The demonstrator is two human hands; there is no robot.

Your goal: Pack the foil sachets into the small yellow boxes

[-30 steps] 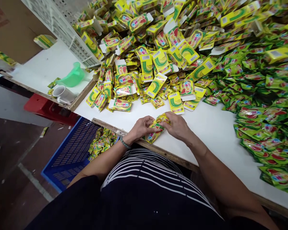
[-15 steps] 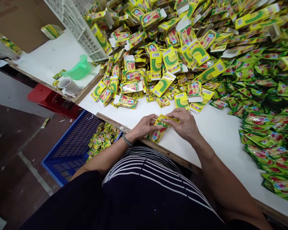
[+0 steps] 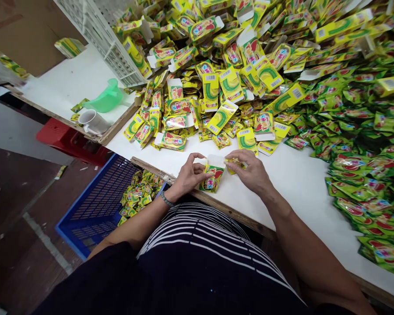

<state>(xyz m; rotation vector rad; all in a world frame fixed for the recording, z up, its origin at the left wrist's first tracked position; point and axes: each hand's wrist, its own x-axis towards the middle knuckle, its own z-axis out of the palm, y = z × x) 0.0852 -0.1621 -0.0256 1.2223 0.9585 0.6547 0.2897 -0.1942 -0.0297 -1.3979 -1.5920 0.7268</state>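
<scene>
My left hand (image 3: pixel 186 178) grips a small yellow-and-green cardboard box (image 3: pixel 212 180) at the table's front edge, thumb across its printed front. The box's white top flap stands up, away from me. Just to its right, my right hand (image 3: pixel 252 171) pinches a small yellow packet (image 3: pixel 235 166), partly hidden by the fingers. Beyond both hands lies a heap of similar yellow boxes (image 3: pixel 222 117), many with white flaps open, with small yellow packets among them.
Green packets (image 3: pixel 357 164) cover the table's right side. A blue crate (image 3: pixel 95 205) holding yellow packets stands below the edge at left. Further left are a white mug (image 3: pixel 93 121), a green scoop (image 3: pixel 105 97) and a red stool (image 3: pixel 57 133). A white plastic crate (image 3: pixel 108 48) stands behind.
My right hand has drawn slightly apart from the box with the yellow packet in its fingers. The box's white flap now shows upright, and my left hand has shifted a little left.
</scene>
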